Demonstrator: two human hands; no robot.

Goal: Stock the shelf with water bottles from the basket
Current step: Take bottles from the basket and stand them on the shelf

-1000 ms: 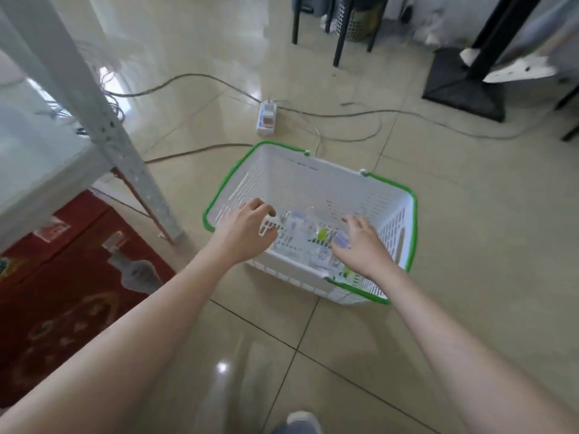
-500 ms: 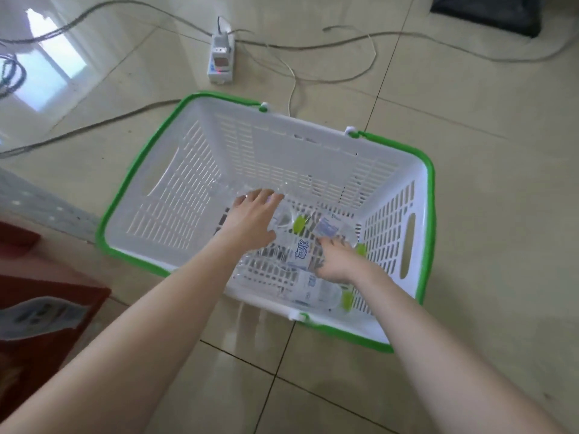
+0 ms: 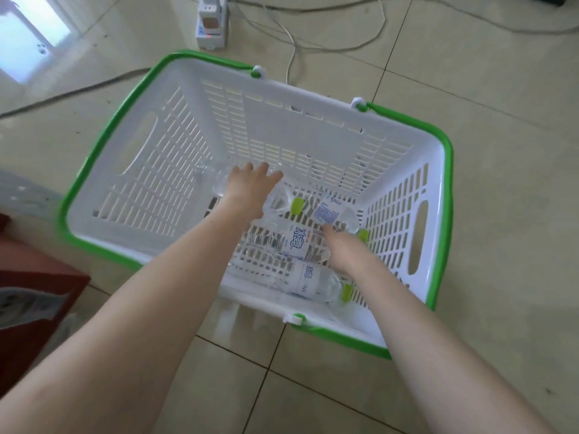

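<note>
Both hands are down in the white basket [image 3: 175, 170] with the green rim, sitting on the tiled floor [image 3: 470, 89]. Shelf isn't in frame.

Left hand [image 3: 250, 195] lies palm-down on the far-left water bottle [image 3: 216, 180], fingers spread flat over its body. No wrap around it yet, so contact only, not a grasp. Right hand [image 3: 347, 252] is curled between the middle bottle [image 3: 294, 242] and the far-right bottle [image 3: 329, 211]. Its fingertips are hidden under the knuckles, so I can't tell whether it's closed on either one. A fourth bottle [image 3: 310, 281] lies along the near wall. All four are clear, with lime-green caps pointing right, lying on their sides and packed toward the right half of the basket.

Stage: picking, nothing lifted, shelf stocking not started.

Risks from here:
- Bottles are thin-walled and lying loose. A flat-palm press likely rolls the left one away rather than capturing it.
- Right hand is wedged between two touching bottles. Pulling one up probably drags or kicks its neighbour.
- Squeezing mid-body on soft plastic likely dents it and loosens the hold; gripping nearer the neck looks safer.
- Power strip [image 3: 213, 23] and cables [image 3: 313, 48] run just beyond the far rim. Shoving the basket could snag them.
</note>
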